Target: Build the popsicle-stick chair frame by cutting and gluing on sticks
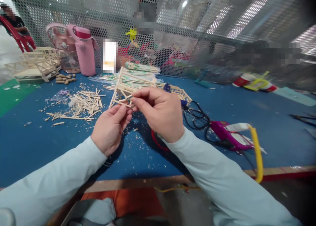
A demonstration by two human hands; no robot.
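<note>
Both hands meet over the middle of the blue table, at a small piece of joined wooden sticks (120, 102). My left hand (112, 125) is closed, thumb and fingers pinching the lower end of the piece. From the right, my right hand (160, 111) pinches at its upper end, where fingertips hide part of the wood. Just behind the hands stands a larger wooden stick frame (119, 79), partly covered by my right hand. Loose cut sticks (87, 102) and shavings lie in a pile to the left.
A purple glue gun (229, 135) with a yellow tube (258, 157) and black cord (197, 119) lies right. At the back left stand a pink bottle (85, 53), a clear jug (66, 51), peanuts (65, 79) and a wooden model (34, 68). Dark pliers (302, 118) rest far right.
</note>
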